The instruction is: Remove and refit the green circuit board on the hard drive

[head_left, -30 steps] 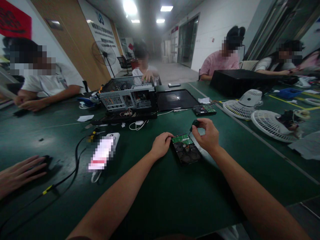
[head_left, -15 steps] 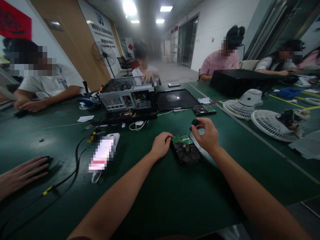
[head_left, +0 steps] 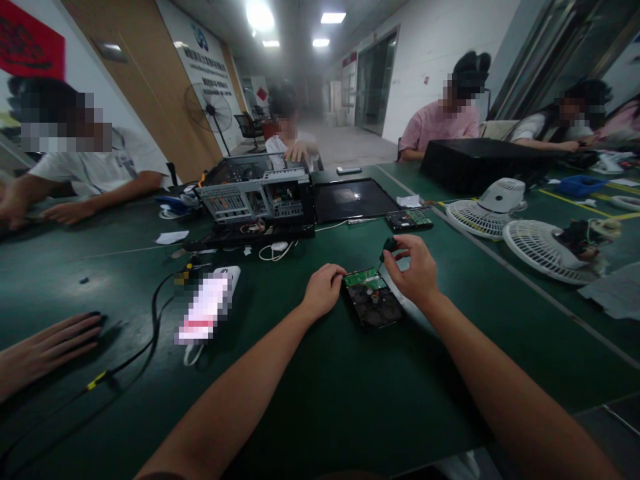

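A black hard drive [head_left: 373, 300] with a green circuit board at its far end lies flat on the green table [head_left: 310, 387], just in front of me. My left hand [head_left: 323, 289] is curled and pressed against the drive's left edge. My right hand [head_left: 415, 269] grips the dark handle of a screwdriver [head_left: 389, 249], held upright over the drive's far right corner. The tool's tip is hidden behind my fingers.
An open computer case [head_left: 257, 198] and a black side panel [head_left: 350, 199] lie further back, with a second hard drive [head_left: 409, 219] beside them. Two white fan grilles [head_left: 543, 247] sit right. A phone [head_left: 205, 308] and black cables lie left, near a co-worker's hand [head_left: 45, 350]. Several people sit around.
My hands and the drive have barely moved. The co-worker's hand at the lower left has shifted slightly, and the person at the far left has moved an arm.
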{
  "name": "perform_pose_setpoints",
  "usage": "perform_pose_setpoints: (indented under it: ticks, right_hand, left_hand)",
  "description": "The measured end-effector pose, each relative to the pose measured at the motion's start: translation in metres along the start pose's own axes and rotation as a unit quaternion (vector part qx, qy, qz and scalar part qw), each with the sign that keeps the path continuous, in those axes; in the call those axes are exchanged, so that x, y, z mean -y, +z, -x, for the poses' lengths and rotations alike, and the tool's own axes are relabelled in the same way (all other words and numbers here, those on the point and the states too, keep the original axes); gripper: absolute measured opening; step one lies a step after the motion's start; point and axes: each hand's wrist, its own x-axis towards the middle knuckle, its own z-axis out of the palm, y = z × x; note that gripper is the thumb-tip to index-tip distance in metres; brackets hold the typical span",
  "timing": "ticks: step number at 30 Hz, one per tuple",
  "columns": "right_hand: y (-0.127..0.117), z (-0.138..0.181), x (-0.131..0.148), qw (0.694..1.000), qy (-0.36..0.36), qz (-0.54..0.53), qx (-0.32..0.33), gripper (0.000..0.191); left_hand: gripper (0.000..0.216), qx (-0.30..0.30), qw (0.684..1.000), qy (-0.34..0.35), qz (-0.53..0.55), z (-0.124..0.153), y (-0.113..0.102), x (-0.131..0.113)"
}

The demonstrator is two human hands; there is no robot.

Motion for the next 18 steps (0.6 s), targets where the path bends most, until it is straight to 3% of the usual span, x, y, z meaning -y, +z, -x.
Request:
perform_pose_setpoints:
  ticks: [18]
  right_hand:
    - [-0.0003, -0.0033, 0.0010, 0.999, -0.027, -0.008, -0.023, 0.032]
  left_hand:
    - [0.022, -0.001, 1.000, 0.001, 0.005, -0.0003, 0.0016, 0.0038]
